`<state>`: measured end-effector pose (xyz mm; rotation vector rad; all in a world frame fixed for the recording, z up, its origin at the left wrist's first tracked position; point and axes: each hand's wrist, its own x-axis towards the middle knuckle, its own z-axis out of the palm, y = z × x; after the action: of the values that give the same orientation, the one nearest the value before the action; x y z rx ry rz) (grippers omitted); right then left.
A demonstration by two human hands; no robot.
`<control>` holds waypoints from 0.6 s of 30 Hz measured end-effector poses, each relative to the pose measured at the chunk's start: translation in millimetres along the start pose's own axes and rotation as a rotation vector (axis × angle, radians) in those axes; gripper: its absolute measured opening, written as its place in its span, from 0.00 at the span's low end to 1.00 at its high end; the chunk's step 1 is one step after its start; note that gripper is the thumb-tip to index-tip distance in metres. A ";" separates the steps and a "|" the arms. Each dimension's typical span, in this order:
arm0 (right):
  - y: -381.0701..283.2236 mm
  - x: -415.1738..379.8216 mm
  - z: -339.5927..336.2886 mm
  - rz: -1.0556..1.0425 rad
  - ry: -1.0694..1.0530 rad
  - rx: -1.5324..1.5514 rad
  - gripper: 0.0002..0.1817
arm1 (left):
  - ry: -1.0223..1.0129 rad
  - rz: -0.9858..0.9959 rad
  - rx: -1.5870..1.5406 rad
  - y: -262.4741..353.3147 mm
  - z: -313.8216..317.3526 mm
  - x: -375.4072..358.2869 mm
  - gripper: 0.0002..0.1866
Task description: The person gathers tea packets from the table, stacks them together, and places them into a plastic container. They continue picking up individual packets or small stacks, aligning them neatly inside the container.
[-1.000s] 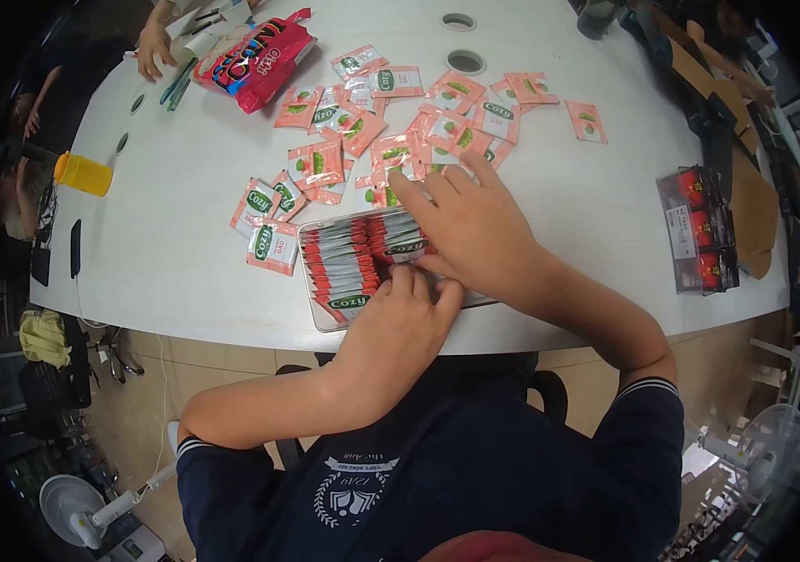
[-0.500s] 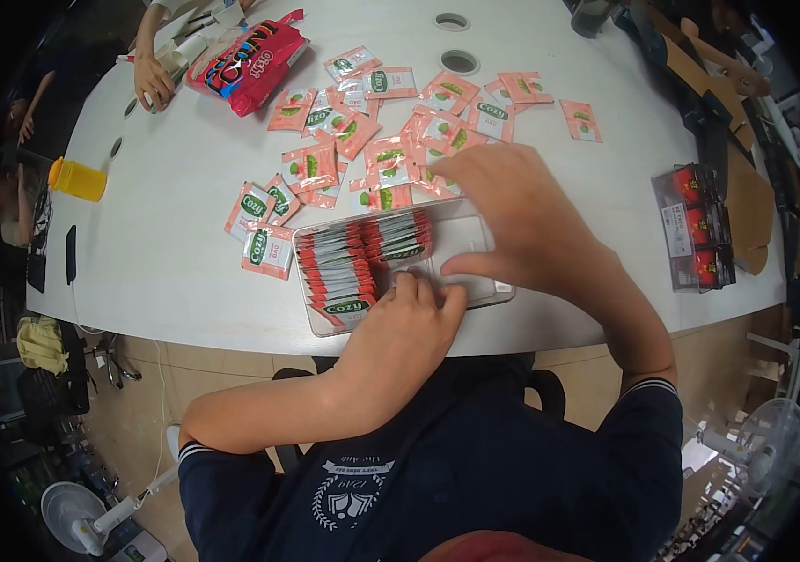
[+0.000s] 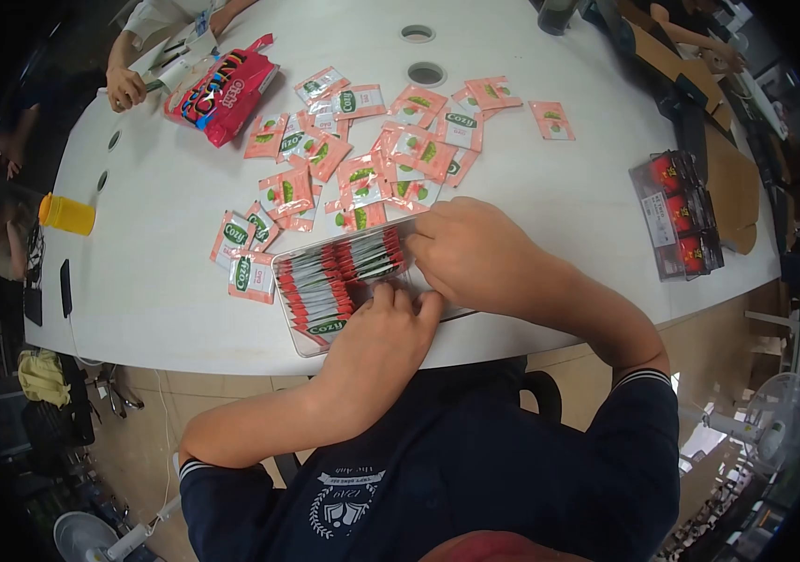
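A clear plastic box (image 3: 295, 343) near the table's front edge holds two rows of upright red and white sachets (image 3: 314, 292). My left hand (image 3: 388, 323) reaches over the front wall with curled fingers inside the box, beside the left row; what its fingertips touch is hidden. My right hand (image 3: 461, 245) is bent over the box's right part, its fingers closed near the end of the back row; whatever they hold cannot be made out. Behind the box lie several loose pink Cozy sachets (image 3: 362, 180), some overlapping.
A red snack bag (image 3: 222, 98) lies at the back left, near another person's hand (image 3: 125, 88). On the left are a yellow bottle (image 3: 70, 214) and a dark phone-like object (image 3: 66, 288). A pack of red items (image 3: 676, 215) stands at the right.
My right hand has moved left and down to the back row, and its spread fingers have closed. My left hand stays in the box. The whole view has shifted slightly.
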<state>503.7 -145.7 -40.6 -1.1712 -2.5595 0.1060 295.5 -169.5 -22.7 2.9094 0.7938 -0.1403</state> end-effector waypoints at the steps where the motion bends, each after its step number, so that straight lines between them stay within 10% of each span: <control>1: 0.7 -2.0 -6.7 0.018 -0.004 0.009 0.05 | -0.006 -0.004 -0.006 -0.3 -0.5 -0.1 0.17; 15: 131.6 -59.1 -38.5 0.725 0.289 0.253 0.11 | 0.055 0.113 -0.110 2.0 -45.3 -21.0 0.17; 18: 124.9 -47.6 -19.5 0.567 0.243 0.245 0.12 | 0.031 0.198 -0.380 -7.6 -72.1 -32.2 0.20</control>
<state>629.5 -100.1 -59.4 -1.6534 -1.8859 0.3692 268.1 -168.8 51.8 2.6111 0.4687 0.0679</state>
